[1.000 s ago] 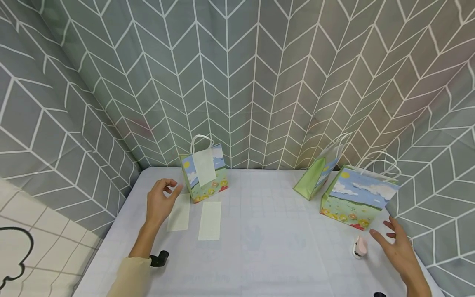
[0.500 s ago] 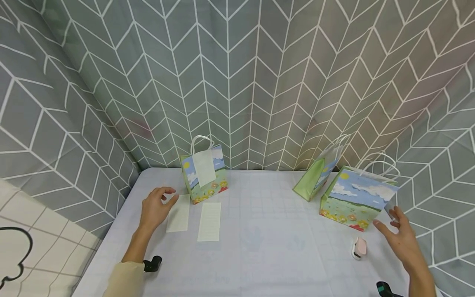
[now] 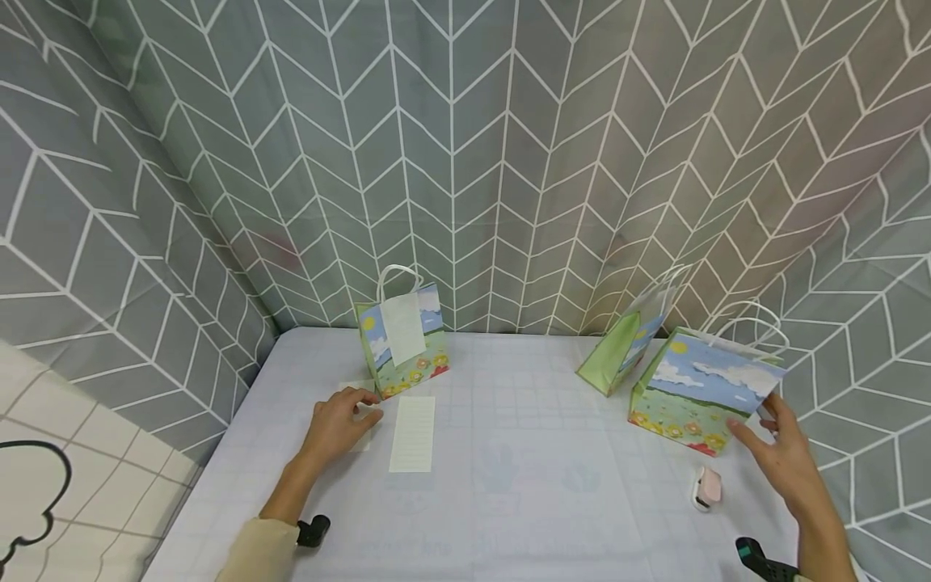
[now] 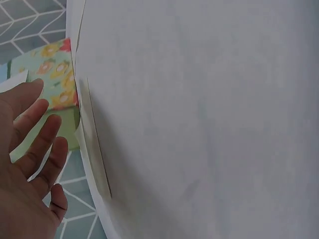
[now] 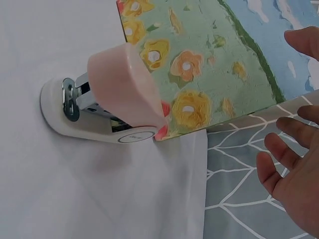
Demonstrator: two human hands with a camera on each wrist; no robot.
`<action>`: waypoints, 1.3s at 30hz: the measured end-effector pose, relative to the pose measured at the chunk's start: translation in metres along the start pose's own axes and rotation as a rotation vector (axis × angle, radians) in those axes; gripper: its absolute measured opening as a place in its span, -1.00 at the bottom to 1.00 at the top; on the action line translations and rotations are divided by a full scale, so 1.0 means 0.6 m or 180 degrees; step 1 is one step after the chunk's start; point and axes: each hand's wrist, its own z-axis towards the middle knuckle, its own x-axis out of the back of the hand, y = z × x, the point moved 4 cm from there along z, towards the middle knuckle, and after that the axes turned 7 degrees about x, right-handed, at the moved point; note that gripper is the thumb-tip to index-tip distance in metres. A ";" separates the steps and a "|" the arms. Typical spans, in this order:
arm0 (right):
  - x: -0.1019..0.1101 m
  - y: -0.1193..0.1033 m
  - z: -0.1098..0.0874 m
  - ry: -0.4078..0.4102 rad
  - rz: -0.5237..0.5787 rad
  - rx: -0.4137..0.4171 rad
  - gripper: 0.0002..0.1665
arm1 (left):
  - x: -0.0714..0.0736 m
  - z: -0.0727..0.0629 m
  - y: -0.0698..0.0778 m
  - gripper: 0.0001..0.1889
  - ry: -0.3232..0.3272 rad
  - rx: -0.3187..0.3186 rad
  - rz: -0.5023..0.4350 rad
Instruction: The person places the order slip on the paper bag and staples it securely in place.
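Note:
My left hand (image 3: 338, 424) hovers over a cream lined paper slip (image 3: 358, 440), partly covering it, beside the left gift bag (image 3: 429, 352). In the left wrist view its fingers (image 4: 42, 144) are loosely bent and hold nothing. A white slip (image 3: 403, 330) hangs on that bag's front. My right hand (image 3: 781, 457) is at the right edge of a larger gift bag (image 3: 705, 380), thumb in front of it, other fingers at its side. In the right wrist view the fingers are spread; whether they touch the bag I cannot tell. A pink and white stapler (image 5: 122, 87) stands near this hand.
Another lined slip (image 3: 412, 434) lies right of the left hand. A third gift bag (image 3: 618, 356), seen from its green side, leans behind the larger one. The white-covered table (image 3: 538, 485) ends at a patterned grey curtain (image 3: 480, 162).
My left hand drew back left, then moved right and down over the left slip. The right hand has moved up to the larger bag's edge. Bags and stapler stay in place.

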 end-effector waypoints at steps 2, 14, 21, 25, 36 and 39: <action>0.000 -0.001 0.001 0.0004 0.0011 0.0014 0.06 | -0.007 0.001 0.008 -0.73 -0.0071 -0.0042 0.0050; -0.003 -0.004 0.008 -0.0055 -0.0146 -0.0039 0.02 | -0.031 0.018 0.045 -0.43 -0.0581 -0.0140 0.0362; -0.002 -0.005 0.011 -0.0027 -0.0153 -0.0026 0.04 | -0.041 0.027 0.055 -0.34 -0.0783 -0.0108 0.0576; -0.003 -0.009 0.012 -0.0038 -0.0144 0.0002 -0.01 | -0.045 0.030 0.055 -0.32 -0.0855 -0.0081 0.0604; -0.006 -0.007 0.007 -0.0120 -0.0199 -0.0088 -0.06 | -0.049 0.026 0.060 -0.27 -0.0999 0.0009 0.0657; -0.008 -0.007 0.005 -0.0154 -0.0215 -0.0090 -0.09 | -0.044 0.023 0.065 -0.22 -0.1031 0.0006 0.0691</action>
